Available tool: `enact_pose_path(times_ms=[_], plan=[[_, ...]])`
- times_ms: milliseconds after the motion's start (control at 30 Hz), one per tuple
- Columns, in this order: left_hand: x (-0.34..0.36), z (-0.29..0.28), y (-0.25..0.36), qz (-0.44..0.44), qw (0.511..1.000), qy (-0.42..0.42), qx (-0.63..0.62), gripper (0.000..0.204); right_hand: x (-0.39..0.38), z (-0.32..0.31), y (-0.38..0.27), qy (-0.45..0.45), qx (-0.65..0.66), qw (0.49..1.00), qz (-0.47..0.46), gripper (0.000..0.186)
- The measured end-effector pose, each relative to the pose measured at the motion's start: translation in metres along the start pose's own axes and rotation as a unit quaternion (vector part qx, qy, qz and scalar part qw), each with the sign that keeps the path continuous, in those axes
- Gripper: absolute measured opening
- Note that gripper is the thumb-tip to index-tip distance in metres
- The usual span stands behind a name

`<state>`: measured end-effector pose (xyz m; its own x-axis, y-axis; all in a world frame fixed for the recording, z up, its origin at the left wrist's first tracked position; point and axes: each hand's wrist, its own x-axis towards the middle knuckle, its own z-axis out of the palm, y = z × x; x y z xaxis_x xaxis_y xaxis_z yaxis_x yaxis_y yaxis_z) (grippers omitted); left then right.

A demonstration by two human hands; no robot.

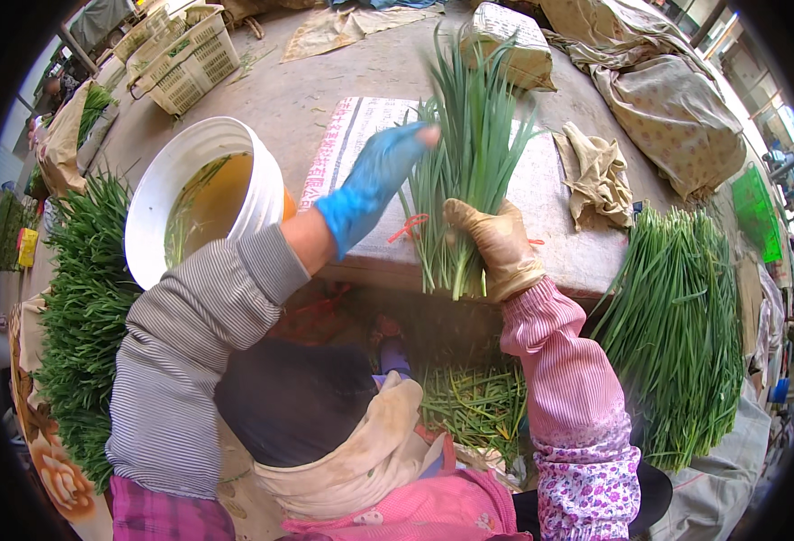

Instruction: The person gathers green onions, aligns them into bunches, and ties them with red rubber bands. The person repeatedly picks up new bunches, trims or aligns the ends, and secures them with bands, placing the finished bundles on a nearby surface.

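My right hand (pixel 496 245), in a dirty cream glove with a pink striped sleeve, is closed around the lower part of a bunch of garlic chives (pixel 474 153). The bunch stands upright, leaf tips pointing away and cut ends toward me. My left hand (pixel 374 180), in a blue rubber glove with a bare fingertip showing, is beside the leaves on their left, its fingers stretched out and slightly blurred. Beneath is a low bench covered with white woven sacking (pixel 559 194). Red ties (pixel 408 227) lie on it by the cut ends.
A white bucket (pixel 266 162) of brownish water stands at left. Chives are piled at left (pixel 86 307) and right (pixel 676 334). A crumpled cloth (pixel 595 171) lies on the bench. Trimmings (pixel 474 406) litter the floor below. Farther off are crates (pixel 190 68) and a wrapped block (pixel 510 45).
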<state>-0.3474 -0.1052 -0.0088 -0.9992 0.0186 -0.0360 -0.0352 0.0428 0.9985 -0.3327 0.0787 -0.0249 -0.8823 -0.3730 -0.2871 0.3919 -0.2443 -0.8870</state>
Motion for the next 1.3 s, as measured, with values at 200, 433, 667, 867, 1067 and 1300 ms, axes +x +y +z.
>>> enact_pose_path(times_ms=[200, 433, 667, 867, 1067, 1300], plan=[[-0.040, -0.018, -0.080, 0.039, 0.934, 0.010, 0.355, 0.043, 0.029, 0.008, 0.030, 0.036, -0.050, 0.997, -0.040, 0.040], [-0.047, -0.062, -0.087, 0.018, 0.960, 0.048, 0.274, 0.015, 0.042, 0.027, 0.070, 0.105, -0.294, 0.931, -0.187, 0.107], [-0.063, -0.097, -0.075, -0.017, 0.928, 0.014, 0.371, 0.015, 0.035, 0.054, 0.097, 0.163, -0.545, 0.802, -0.183, 0.125], [-0.055, -0.103, -0.082, -0.013, 0.932, -0.009, 0.361, 0.018, 0.025, 0.053, 0.091, 0.082, -0.690, 0.648, -0.311, 0.102], [-0.054, -0.103, -0.079, -0.038, 0.919, -0.007, 0.392, 0.022, 0.027, 0.052, 0.087, -0.027, -0.860, 0.491, -0.136, 0.070], [-0.039, -0.092, -0.067, 0.022, 0.873, -0.010, 0.487, 0.027, 0.027, 0.045, 0.075, -0.063, -0.742, 0.639, -0.194, 0.060]])
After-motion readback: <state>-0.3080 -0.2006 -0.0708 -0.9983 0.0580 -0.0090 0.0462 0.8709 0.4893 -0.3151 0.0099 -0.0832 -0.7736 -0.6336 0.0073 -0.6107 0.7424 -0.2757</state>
